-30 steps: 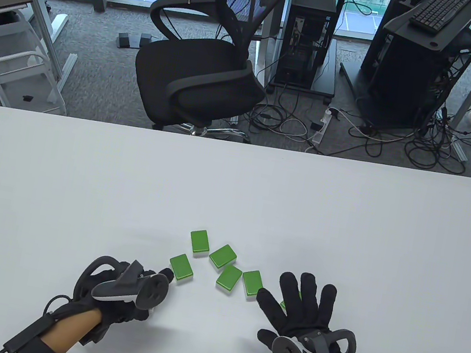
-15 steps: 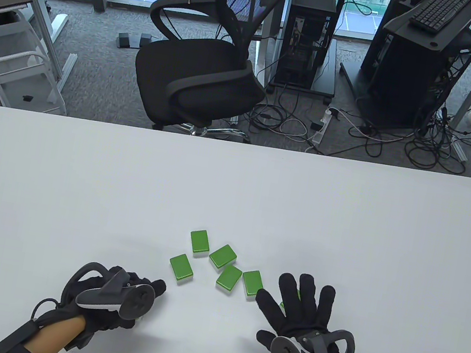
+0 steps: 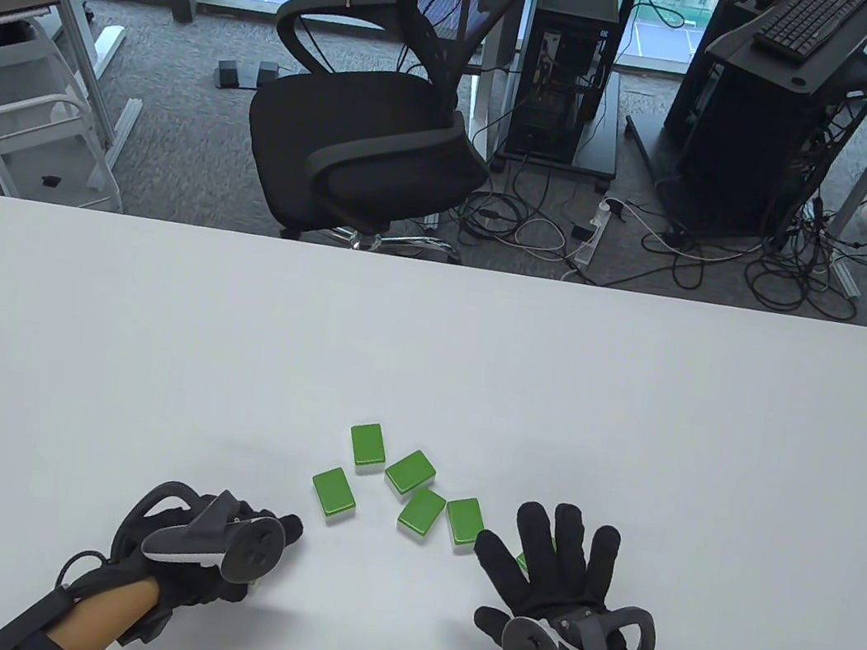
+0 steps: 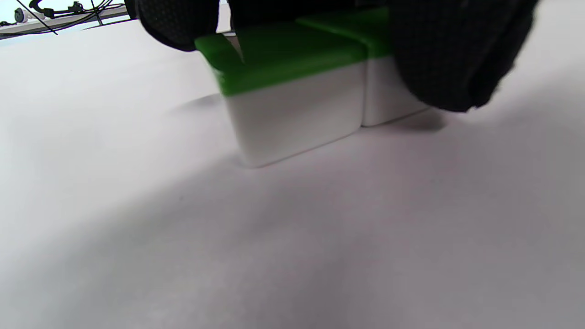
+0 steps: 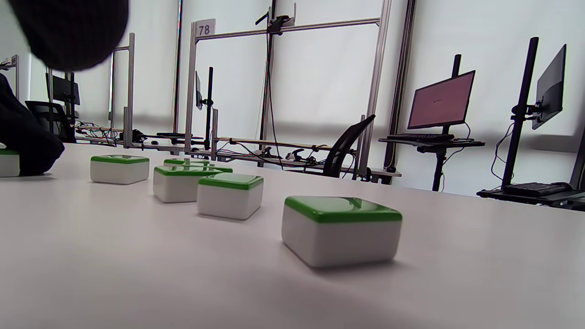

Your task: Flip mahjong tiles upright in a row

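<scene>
Several green-backed mahjong tiles lie flat on the white table (image 3: 430, 341): one at the far end (image 3: 368, 444), one behind the middle (image 3: 410, 473), one at the left (image 3: 333, 492), and two side by side (image 3: 422, 512) (image 3: 466, 522). My left hand (image 3: 279, 537) is curled at the near left. In the left wrist view its fingers (image 4: 452, 55) grip two tiles (image 4: 292, 96) that stand side by side on the table, green up. My right hand (image 3: 558, 544) is open with spread fingers over another tile (image 3: 523, 561), which lies flat in the right wrist view (image 5: 340, 228).
The table's far edge (image 3: 445, 258) borders a floor with a black office chair (image 3: 367, 129), computer towers and cables. Bare table surface lies to the left, to the right and beyond the tiles.
My left hand has drawn back toward me and to the left, away from the left tile. The right hand and the loose tiles have stayed in place.
</scene>
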The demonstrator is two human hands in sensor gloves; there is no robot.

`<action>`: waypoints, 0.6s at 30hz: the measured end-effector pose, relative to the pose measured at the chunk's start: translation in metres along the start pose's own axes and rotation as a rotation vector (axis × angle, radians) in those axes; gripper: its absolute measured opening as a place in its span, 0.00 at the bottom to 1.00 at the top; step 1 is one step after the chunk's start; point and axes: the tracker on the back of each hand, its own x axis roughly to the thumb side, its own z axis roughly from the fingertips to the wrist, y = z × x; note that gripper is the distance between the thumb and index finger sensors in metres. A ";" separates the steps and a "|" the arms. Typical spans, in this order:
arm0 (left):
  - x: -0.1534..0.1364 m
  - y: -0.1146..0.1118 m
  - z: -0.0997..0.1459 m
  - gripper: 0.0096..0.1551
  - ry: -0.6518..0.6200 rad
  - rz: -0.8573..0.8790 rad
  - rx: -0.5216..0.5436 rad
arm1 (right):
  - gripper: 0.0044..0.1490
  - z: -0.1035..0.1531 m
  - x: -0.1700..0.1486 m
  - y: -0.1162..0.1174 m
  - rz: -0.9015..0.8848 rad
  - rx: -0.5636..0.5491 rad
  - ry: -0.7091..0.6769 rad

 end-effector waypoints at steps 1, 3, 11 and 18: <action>0.000 0.001 -0.001 0.54 0.001 -0.003 -0.023 | 0.59 0.000 0.000 0.000 0.000 0.000 0.000; -0.002 0.006 -0.002 0.56 0.001 0.009 -0.098 | 0.59 0.000 0.000 -0.001 -0.006 -0.004 0.001; -0.010 0.044 -0.019 0.58 0.077 0.124 -0.001 | 0.59 0.001 -0.008 -0.007 -0.050 -0.039 0.024; 0.008 0.067 -0.052 0.57 0.123 0.110 0.071 | 0.59 0.002 -0.009 -0.009 -0.052 -0.049 0.025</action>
